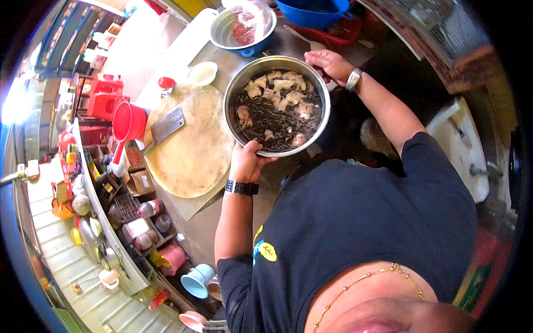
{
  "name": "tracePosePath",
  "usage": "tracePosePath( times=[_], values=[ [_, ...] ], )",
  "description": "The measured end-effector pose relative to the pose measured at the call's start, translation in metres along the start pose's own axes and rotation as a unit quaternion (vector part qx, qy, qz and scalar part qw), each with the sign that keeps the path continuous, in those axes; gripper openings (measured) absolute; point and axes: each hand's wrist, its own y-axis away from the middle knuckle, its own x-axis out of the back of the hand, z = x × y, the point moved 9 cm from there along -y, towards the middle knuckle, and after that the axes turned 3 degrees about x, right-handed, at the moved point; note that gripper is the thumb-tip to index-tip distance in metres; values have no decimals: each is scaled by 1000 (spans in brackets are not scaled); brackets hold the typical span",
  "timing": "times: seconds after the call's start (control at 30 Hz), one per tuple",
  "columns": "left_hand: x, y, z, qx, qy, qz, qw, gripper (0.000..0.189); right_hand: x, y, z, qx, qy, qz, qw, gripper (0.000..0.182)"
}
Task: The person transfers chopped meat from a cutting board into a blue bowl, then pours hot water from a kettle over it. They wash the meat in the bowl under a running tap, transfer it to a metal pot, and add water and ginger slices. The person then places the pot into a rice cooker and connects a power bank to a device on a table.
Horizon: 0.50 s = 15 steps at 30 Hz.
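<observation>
A round stainless steel pot (325, 118) is held between both hands over the edge of the metal worktop. Inside are pale chunks (287, 89), some pinkish like raw meat, in dark liquid with dark stringy pieces (272, 125). My left hand (247, 160), below a black wristwatch, grips the near left rim, thumb on top. At the far right side, my right hand (329, 66) grips the pot; a silver bracelet is on that wrist. A round wooden chopping board (195, 154) lies left of the pot, with a cleaver (166, 123) flat on it.
Beyond the pot stands a colander (220, 35) with bagged red contents, near a blue basin (314, 14). A small white bowl (202, 73) and red ladle (128, 123) lie by the board. Left are shelves with bottles (150, 208) and a light-blue bucket (198, 281); right, a white sink (458, 154).
</observation>
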Motion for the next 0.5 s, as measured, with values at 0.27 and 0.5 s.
tracePosePath(
  times=[0.27, 0.5],
  values=[
    [3, -22, 29, 3, -34, -53, 998, 27, 32, -111, 94, 132, 486, -34, 863, 30],
    [113, -34, 82, -66, -132, -24, 989, 55, 45, -109, 100, 125, 538, -31, 833, 26]
  ],
)
